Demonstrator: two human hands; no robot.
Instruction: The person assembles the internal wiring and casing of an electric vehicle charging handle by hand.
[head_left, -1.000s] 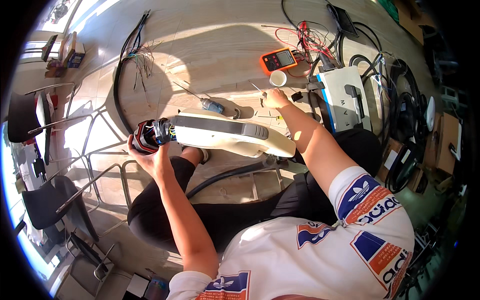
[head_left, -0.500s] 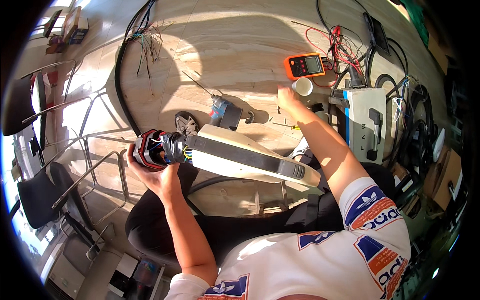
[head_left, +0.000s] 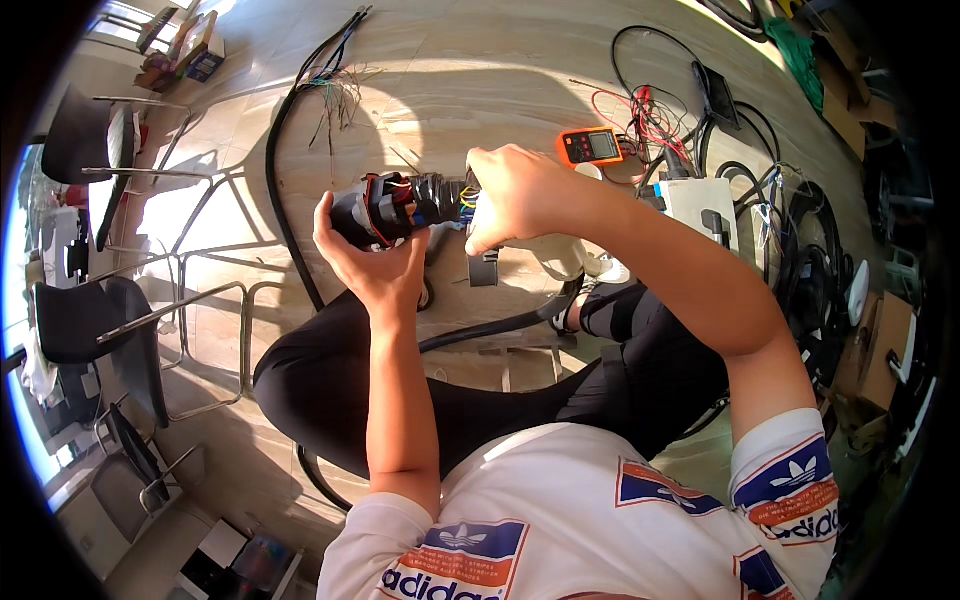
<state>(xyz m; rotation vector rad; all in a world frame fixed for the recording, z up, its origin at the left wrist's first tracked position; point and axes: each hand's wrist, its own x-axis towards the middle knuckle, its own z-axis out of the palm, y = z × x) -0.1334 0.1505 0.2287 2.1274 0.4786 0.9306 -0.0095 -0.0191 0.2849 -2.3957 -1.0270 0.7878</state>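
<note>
My left hand (head_left: 375,262) is closed around the black head of an electric car charging gun (head_left: 356,215), held up over my lap. Black tape and several coloured wires (head_left: 467,203) show behind the head. My right hand (head_left: 515,195) grips the gun just past those wires, its fingers bent over the front of the cream housing (head_left: 553,255). Whether the fingers also pinch a wire cannot be made out. The right hand and forearm hide most of the housing. Below the gun lies part of a cordless drill (head_left: 484,269).
An orange multimeter (head_left: 592,147) with red and black leads (head_left: 645,118) lies beyond my right hand. At the right stand a pale box (head_left: 698,207) and coiled black cables (head_left: 815,250). A thick black cable (head_left: 272,190) runs along the left, near metal-framed chairs (head_left: 150,325).
My right hand has come left from beside the paper cup onto the gun. The gun has been raised away from my body, and its housing is now mostly covered.
</note>
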